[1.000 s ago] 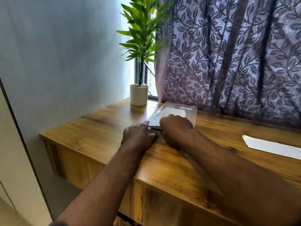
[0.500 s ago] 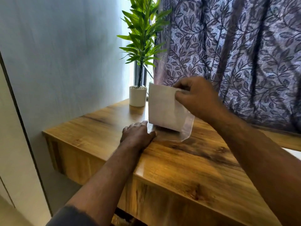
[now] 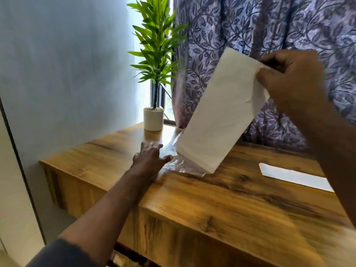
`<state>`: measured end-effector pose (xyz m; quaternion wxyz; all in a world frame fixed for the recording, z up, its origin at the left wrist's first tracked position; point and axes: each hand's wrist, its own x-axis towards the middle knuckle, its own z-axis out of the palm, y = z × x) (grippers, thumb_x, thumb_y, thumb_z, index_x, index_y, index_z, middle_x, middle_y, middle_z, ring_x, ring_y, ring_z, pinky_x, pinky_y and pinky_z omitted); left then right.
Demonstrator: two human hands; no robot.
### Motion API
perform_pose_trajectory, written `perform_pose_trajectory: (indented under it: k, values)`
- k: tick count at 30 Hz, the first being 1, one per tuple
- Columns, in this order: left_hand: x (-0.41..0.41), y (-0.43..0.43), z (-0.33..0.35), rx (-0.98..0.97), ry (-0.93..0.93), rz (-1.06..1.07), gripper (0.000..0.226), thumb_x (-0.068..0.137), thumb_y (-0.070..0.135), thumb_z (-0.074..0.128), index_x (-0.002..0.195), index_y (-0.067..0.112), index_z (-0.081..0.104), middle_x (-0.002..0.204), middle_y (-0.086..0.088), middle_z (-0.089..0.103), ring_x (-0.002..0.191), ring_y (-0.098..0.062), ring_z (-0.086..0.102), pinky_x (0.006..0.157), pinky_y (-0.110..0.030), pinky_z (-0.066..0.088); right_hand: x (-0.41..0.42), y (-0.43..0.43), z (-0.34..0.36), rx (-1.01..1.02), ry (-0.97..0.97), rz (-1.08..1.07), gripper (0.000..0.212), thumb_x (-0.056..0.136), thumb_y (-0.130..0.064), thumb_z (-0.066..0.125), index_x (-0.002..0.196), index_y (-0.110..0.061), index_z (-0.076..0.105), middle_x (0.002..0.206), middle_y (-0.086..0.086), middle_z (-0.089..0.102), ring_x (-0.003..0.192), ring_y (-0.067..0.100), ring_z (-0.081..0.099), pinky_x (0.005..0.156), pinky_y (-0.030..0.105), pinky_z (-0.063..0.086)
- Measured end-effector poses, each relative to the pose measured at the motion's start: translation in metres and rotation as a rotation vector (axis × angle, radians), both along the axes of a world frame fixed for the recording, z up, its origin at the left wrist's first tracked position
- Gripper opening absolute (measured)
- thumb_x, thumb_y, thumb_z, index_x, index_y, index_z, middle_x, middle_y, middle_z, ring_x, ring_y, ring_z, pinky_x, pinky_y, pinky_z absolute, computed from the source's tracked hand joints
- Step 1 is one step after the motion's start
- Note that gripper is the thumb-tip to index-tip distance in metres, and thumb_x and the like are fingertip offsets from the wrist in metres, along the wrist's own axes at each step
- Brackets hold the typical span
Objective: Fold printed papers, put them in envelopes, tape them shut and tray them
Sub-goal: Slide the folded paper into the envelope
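My right hand (image 3: 290,78) pinches the top corner of a white envelope (image 3: 217,116) and holds it tilted above the wooden table (image 3: 212,205). The envelope's lower end still sits in the mouth of a clear plastic sleeve (image 3: 177,162) that lies on the table. My left hand (image 3: 150,157) rests on the sleeve's near edge and holds it down, with the fingers spread flat. A white sheet of paper (image 3: 294,176) lies flat at the right side of the table.
A green plant in a white pot (image 3: 153,118) stands at the table's far corner by the window. A purple leaf-patterned curtain (image 3: 269,35) hangs behind the table. A pale wall is on the left.
My right hand has pulled the envelope up and to the right, out of the plastic sleeve. The left hand has stayed on the sleeve.
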<state>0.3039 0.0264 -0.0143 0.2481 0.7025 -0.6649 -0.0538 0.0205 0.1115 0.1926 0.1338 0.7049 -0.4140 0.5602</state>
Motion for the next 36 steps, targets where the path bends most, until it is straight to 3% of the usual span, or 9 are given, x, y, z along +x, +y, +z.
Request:
perform_pose_trajectory:
  k: [9,12,14,18,22,24,28,32,36]
  values:
    - [-0.105,0.015,0.061,-0.561,0.397,-0.214,0.023,0.091,0.022,0.068,0.112,0.015,0.071,0.117,-0.003,0.070,0.109,-0.019,0.064,0.084,-0.021,0.041,-0.081,0.004,-0.005,-0.110,-0.038,-0.174,0.029,0.085,-0.018,0.060,0.108,-0.009,0.076,0.095,0.010,0.075,0.086,0.021,0.067,0.071,0.028,0.048]
    - [-0.163,0.039,0.087,-0.387,0.919,-0.461,0.023,0.099,0.032,0.060,0.095,0.012,0.070,0.087,-0.008,0.076,0.083,-0.024,0.074,0.068,-0.036,0.056,-0.098,0.011,-0.014,-0.251,0.068,-0.267,0.026,0.088,-0.019,0.060,0.105,-0.008,0.076,0.093,0.015,0.077,0.083,0.032,0.070,0.070,0.037,0.051]
    - [-0.198,0.053,0.106,-0.139,1.218,-0.607,0.036,0.098,0.047,0.055,0.103,0.014,0.067,0.097,-0.013,0.077,0.084,-0.026,0.074,0.068,-0.039,0.060,-0.107,0.020,-0.023,-0.307,0.154,-0.273,0.023,0.091,-0.018,0.060,0.104,-0.007,0.075,0.091,0.015,0.077,0.078,0.033,0.071,0.068,0.037,0.052]
    - [-0.243,0.066,0.128,0.202,1.363,-0.716,0.082,0.070,0.075,0.059,0.129,0.019,0.058,0.120,-0.011,0.070,0.094,-0.030,0.075,0.071,-0.046,0.061,-0.121,0.022,-0.050,-0.307,0.350,-0.242,0.017,0.092,-0.015,0.063,0.104,-0.009,0.074,0.080,0.013,0.075,0.059,0.029,0.068,0.056,0.038,0.057]
    - [-0.265,0.062,0.129,0.129,1.350,-0.652,0.022,0.094,0.023,0.064,0.097,0.001,0.067,0.082,-0.015,0.068,0.057,-0.022,0.067,0.053,-0.035,0.057,-0.125,0.018,-0.087,-0.236,0.560,-0.321,0.023,0.092,-0.030,0.059,0.107,-0.019,0.073,0.072,0.007,0.073,0.054,0.032,0.067,0.045,0.034,0.050]
    - [-0.270,0.050,0.124,0.018,1.262,-0.520,0.010,0.085,0.001,0.055,0.087,0.001,0.064,0.079,-0.020,0.062,0.055,-0.025,0.060,0.051,-0.031,0.051,-0.129,0.017,-0.103,-0.156,0.565,-0.255,0.034,0.095,-0.046,0.053,0.107,-0.022,0.074,0.079,0.005,0.076,0.062,0.030,0.071,0.048,0.036,0.053]
    - [-0.272,0.040,0.117,0.001,1.168,-0.467,0.026,0.092,0.007,0.052,0.116,0.011,0.062,0.102,-0.015,0.070,0.089,-0.032,0.069,0.066,-0.043,0.061,-0.157,0.008,-0.112,-0.035,0.137,-0.079,0.037,0.101,-0.043,0.047,0.105,-0.018,0.073,0.090,-0.004,0.076,0.078,0.010,0.068,0.069,0.030,0.053]
    - [-0.265,0.030,0.114,0.028,1.150,-0.539,0.022,0.095,0.006,0.050,0.104,0.018,0.066,0.101,-0.009,0.073,0.085,-0.024,0.070,0.064,-0.030,0.057,-0.229,-0.031,-0.125,0.347,-0.382,-0.219,0.026,0.091,-0.029,0.067,0.114,-0.017,0.067,0.102,0.000,0.073,0.093,0.015,0.068,0.084,0.033,0.055]
    - [-0.264,0.013,0.103,0.090,1.169,-0.550,0.026,0.098,0.005,0.049,0.117,0.011,0.066,0.105,-0.012,0.074,0.090,-0.027,0.072,0.070,-0.035,0.060,-0.252,-0.044,-0.151,0.898,-0.824,0.152,0.006,0.095,-0.022,0.064,0.091,-0.017,0.063,0.073,-0.001,0.066,0.059,0.009,0.064,0.052,0.027,0.050]
